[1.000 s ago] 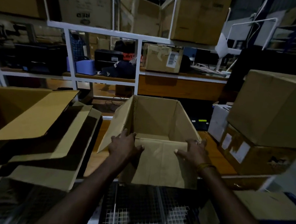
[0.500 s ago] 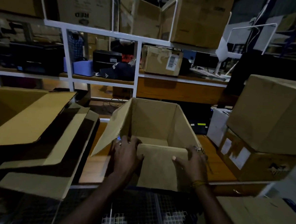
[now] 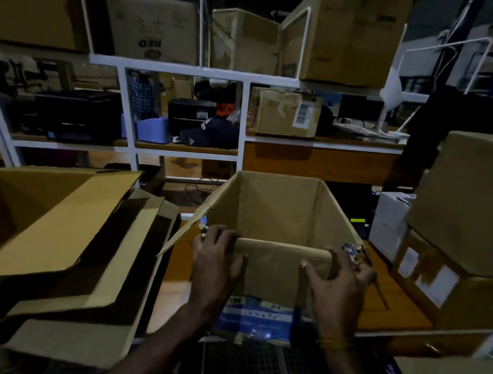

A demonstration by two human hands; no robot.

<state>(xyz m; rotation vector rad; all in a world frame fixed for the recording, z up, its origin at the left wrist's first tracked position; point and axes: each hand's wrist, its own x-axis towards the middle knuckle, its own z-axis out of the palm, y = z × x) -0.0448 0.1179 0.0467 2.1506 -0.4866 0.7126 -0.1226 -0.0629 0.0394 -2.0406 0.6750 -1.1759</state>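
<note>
Cardboard (image 3: pixel 47 216) piled at left runs off frame; stacked boxes (image 3: pixel 471 202) crowd the right. Between them the open box (image 3: pixel 278 215) sits on the worktop (image 3: pixel 392 299), its floor hidden behind the near flap (image 3: pixel 280 274). Left hand (image 3: pixel 215 268) and right hand (image 3: pixel 339 284) each grip a top corner of that flap.

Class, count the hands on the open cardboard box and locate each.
2. The left hand holds the near flap of the open box at its left end; the right hand, at its right end. No others show.
</note>
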